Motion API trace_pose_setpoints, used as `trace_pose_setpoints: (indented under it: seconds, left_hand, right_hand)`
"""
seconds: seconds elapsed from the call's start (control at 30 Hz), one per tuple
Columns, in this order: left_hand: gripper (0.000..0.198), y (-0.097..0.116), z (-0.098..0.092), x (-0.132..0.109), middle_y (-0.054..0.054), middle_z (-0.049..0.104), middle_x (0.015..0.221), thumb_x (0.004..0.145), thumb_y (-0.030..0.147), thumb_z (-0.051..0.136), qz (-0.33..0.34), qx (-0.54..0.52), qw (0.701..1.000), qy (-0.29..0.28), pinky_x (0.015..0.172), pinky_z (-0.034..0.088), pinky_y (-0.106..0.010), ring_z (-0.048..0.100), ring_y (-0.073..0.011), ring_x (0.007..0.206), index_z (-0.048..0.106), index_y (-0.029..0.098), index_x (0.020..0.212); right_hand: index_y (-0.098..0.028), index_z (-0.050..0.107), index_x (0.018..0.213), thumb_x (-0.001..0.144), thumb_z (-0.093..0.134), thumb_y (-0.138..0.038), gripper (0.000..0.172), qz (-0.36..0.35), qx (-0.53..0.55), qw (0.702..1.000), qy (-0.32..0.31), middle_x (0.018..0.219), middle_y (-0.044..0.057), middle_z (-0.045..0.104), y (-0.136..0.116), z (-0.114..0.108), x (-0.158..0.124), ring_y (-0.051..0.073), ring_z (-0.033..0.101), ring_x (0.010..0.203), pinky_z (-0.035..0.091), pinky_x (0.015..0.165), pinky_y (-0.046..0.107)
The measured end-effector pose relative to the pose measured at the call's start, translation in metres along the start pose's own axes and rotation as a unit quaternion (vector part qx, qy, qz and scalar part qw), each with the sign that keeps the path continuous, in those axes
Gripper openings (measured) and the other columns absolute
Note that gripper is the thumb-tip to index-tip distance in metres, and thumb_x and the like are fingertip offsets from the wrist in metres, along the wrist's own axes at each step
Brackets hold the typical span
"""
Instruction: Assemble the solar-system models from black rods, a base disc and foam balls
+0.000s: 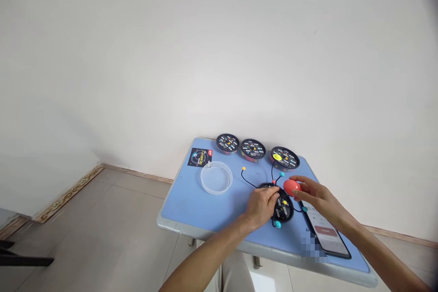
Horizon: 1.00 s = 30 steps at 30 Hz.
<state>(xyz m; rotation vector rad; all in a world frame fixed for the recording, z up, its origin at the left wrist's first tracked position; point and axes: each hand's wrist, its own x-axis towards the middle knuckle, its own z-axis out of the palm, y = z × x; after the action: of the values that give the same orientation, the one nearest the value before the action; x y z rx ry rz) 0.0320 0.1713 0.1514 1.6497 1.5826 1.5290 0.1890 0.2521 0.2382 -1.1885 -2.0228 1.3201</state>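
My right hand [316, 196] holds a red ball [291, 187] between thumb and fingers, above the middle of the blue tabletop [186, 205]. My left hand [262, 206] grips the near side of a round black disc [283, 208] printed with small coloured marks. Thin black wires [249, 182] with yellow and teal bead ends run from the disc across the table. Part of the disc is hidden under my left hand. Beneath my right hand lies a smartphone [323, 230] with its screen lit.
Along the table's far edge stand several round black tins [253, 149]. A clear round plastic dish [216, 178] and a black printed card [200, 157] lie at the far left. The table has a grey rim, with a white wall behind and a tiled floor below.
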Motion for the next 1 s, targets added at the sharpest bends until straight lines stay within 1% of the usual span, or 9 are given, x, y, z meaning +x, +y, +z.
trace_pose_setpoints:
  seconds: [0.13,0.3,0.43,0.57,0.63,0.7,0.8,0.9,1.0]
  left_hand:
    - [0.03,0.001,0.002,0.003,-0.008,0.078,0.103,0.091,0.015,0.055,-0.002,0.024,1.0,-0.015,0.089,0.055,-0.035,0.073,-0.0246,0.094,0.071,0.018,0.116]
    - [0.032,0.003,0.002,0.003,-0.008,0.077,0.105,0.092,0.016,0.052,0.003,0.041,0.999,-0.029,0.088,0.055,-0.034,0.073,-0.0237,0.093,0.068,0.019,0.12]
    - [0.034,0.002,0.002,0.002,-0.009,0.077,0.105,0.093,0.015,0.05,0.008,0.047,0.998,-0.035,0.086,0.055,-0.032,0.072,-0.0223,0.09,0.067,0.017,0.121]
    - [0.033,0.002,0.002,0.002,-0.008,0.078,0.094,0.092,0.015,0.049,0.008,0.048,0.998,-0.038,0.077,0.056,-0.03,0.072,-0.0203,0.076,0.068,0.016,0.12]
    - [0.032,0.002,0.003,0.002,-0.007,0.078,0.094,0.093,0.015,0.049,0.008,0.046,0.998,-0.035,0.076,0.056,-0.029,0.072,-0.0198,0.075,0.069,0.016,0.118]
    - [0.031,0.002,0.003,0.003,-0.007,0.078,0.096,0.093,0.015,0.049,0.009,0.044,0.999,-0.03,0.078,0.056,-0.029,0.072,-0.02,0.08,0.069,0.017,0.117]
    - [0.03,0.001,0.004,0.004,-0.006,0.078,0.098,0.093,0.014,0.05,0.015,0.038,0.999,-0.023,0.082,0.055,-0.029,0.072,-0.0203,0.087,0.071,0.02,0.114]
    - [0.03,-0.001,0.005,0.004,-0.005,0.078,0.099,0.093,0.014,0.051,0.02,0.032,0.999,-0.016,0.084,0.054,-0.028,0.072,-0.0196,0.088,0.072,0.022,0.113]
    - [0.029,-0.002,0.006,0.005,-0.005,0.078,0.098,0.094,0.014,0.051,0.023,0.025,0.999,-0.011,0.083,0.054,-0.028,0.072,-0.0193,0.087,0.073,0.022,0.111]
  right_hand:
    - [-0.023,0.068,0.109,0.066,0.076,-0.063,0.059,0.014,0.008,1.0,-0.004,0.087,0.006,0.078,0.003,-0.001,0.001,0.029,0.069,0.086,0.053,0.08,0.038]
    - [-0.023,0.064,0.116,0.072,0.072,-0.061,0.059,0.019,-0.011,1.0,-0.015,0.094,0.007,0.077,0.013,-0.003,0.003,0.028,0.068,0.09,0.052,0.081,0.037]
    - [-0.023,0.062,0.118,0.073,0.071,-0.061,0.059,0.01,-0.029,0.999,-0.019,0.095,0.007,0.077,0.015,-0.003,0.004,0.029,0.067,0.092,0.052,0.079,0.037]
    - [-0.023,0.062,0.115,0.073,0.069,-0.062,0.058,-0.009,-0.065,0.998,-0.022,0.093,0.007,0.076,0.01,-0.002,0.003,0.028,0.068,0.089,0.053,0.073,0.036]
    - [-0.023,0.062,0.114,0.074,0.067,-0.063,0.057,-0.023,-0.091,0.995,-0.018,0.088,0.005,0.075,0.008,-0.002,0.003,0.026,0.069,0.083,0.053,0.068,0.034]
    - [-0.022,0.062,0.114,0.076,0.064,-0.062,0.055,-0.036,-0.114,0.993,-0.014,0.085,0.005,0.075,0.006,-0.001,0.002,0.025,0.069,0.079,0.053,0.065,0.032]
    - [-0.023,0.063,0.114,0.078,0.063,-0.06,0.052,-0.054,-0.144,0.988,-0.004,0.091,0.006,0.076,0.006,0.001,0.001,0.026,0.071,0.084,0.055,0.07,0.033]
    - [-0.023,0.062,0.115,0.079,0.062,-0.057,0.049,-0.078,-0.183,0.98,0.009,0.096,0.006,0.078,0.006,0.001,0.001,0.027,0.072,0.09,0.056,0.076,0.035]
    - [-0.024,0.063,0.115,0.082,0.059,-0.054,0.044,-0.131,-0.249,0.959,0.03,0.09,0.005,0.078,0.006,0.002,0.0,0.026,0.073,0.081,0.057,0.073,0.035]
